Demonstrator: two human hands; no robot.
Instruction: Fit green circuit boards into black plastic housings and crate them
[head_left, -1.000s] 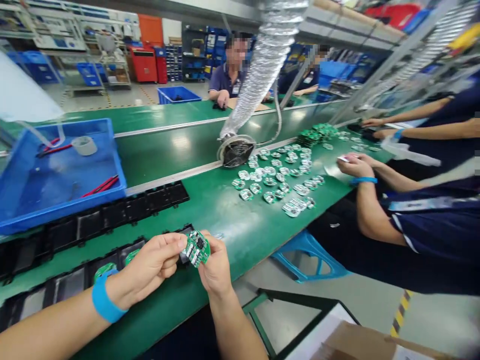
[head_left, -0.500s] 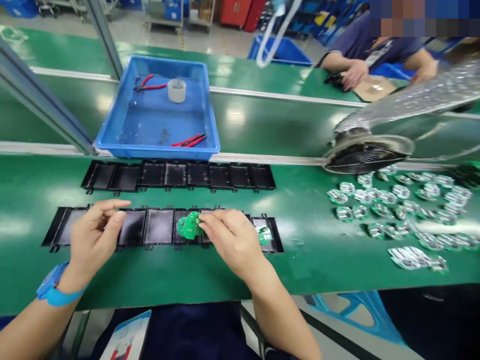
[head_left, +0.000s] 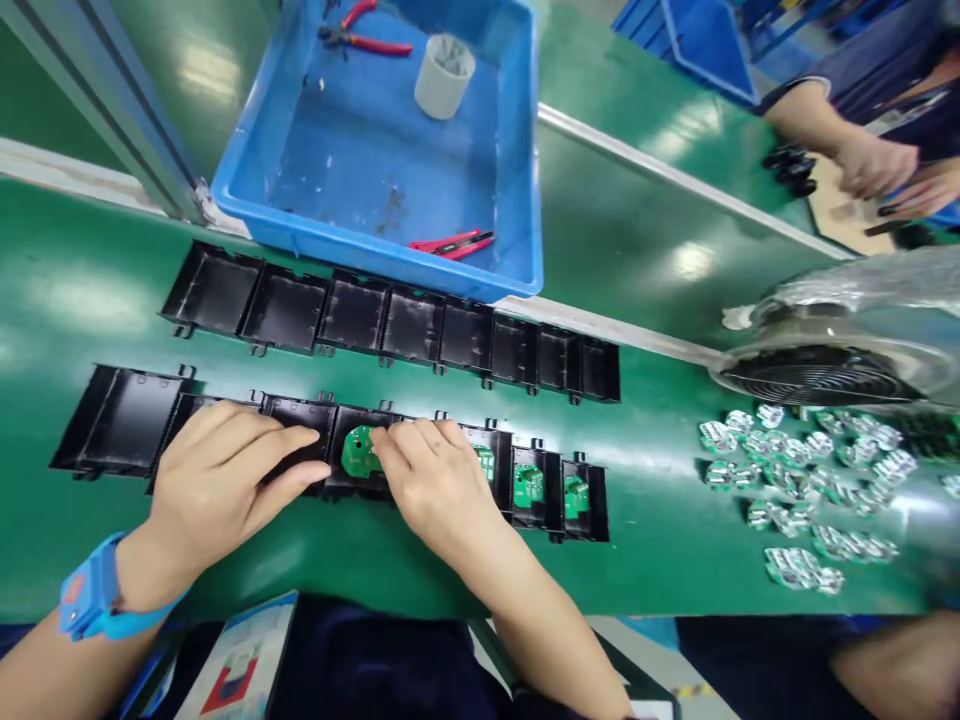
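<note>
My right hand point(head_left: 431, 478) pinches a round green circuit board point(head_left: 358, 451) and presses it into a compartment of the near black tray row point(head_left: 120, 420). My left hand point(head_left: 225, 480) lies flat on the same row just to the left, fingers stretched toward the board. Further right, three compartments each hold a green board point(head_left: 528, 484). A second black tray row point(head_left: 390, 325) lies behind, its pockets bare.
A blue bin point(head_left: 517, 200) with red pliers and a white tape roll stands behind the trays. Several loose boards point(head_left: 802, 470) lie at right below a fan duct point(head_left: 825, 370). Another person's hands point(head_left: 874, 165) work across the belt. A metal post point(head_left: 112, 110) rises at left.
The view tilted down toward the trays. My right hand lowered the board into a compartment, and my left hand came down flat onto the tray row beside it.
</note>
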